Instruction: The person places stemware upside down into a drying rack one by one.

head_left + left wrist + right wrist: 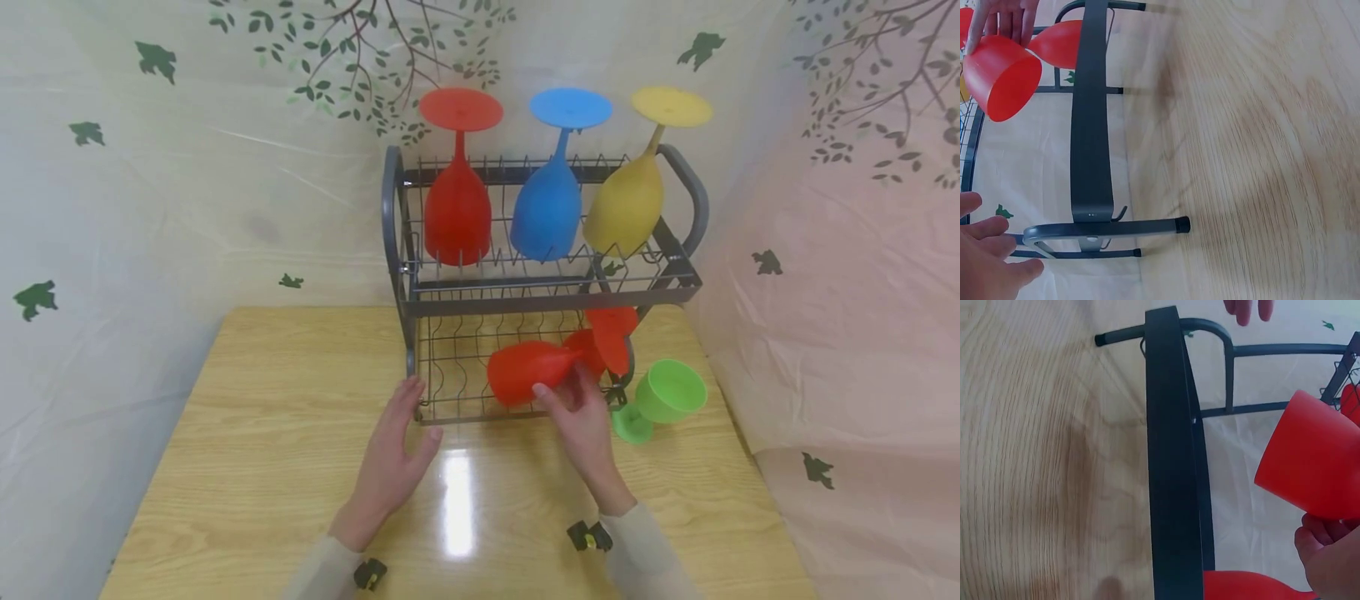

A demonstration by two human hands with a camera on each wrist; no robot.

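Note:
My right hand holds a red plastic goblet near its stem. The goblet lies tilted on its side over the lower tier of a dark dish rack, its mouth facing left. Just to the right, a second red goblet is in the lower tier, partly hidden by the rack and the first goblet. At the rack's front left corner is my left hand, fingers extended, holding nothing. In the left wrist view the held goblet's open mouth shows.
On the upper tier stand upside-down goblets: red, blue and yellow, the yellow one leaning. A green goblet sits on the wooden table right of the rack. Patterned sheeting hangs behind.

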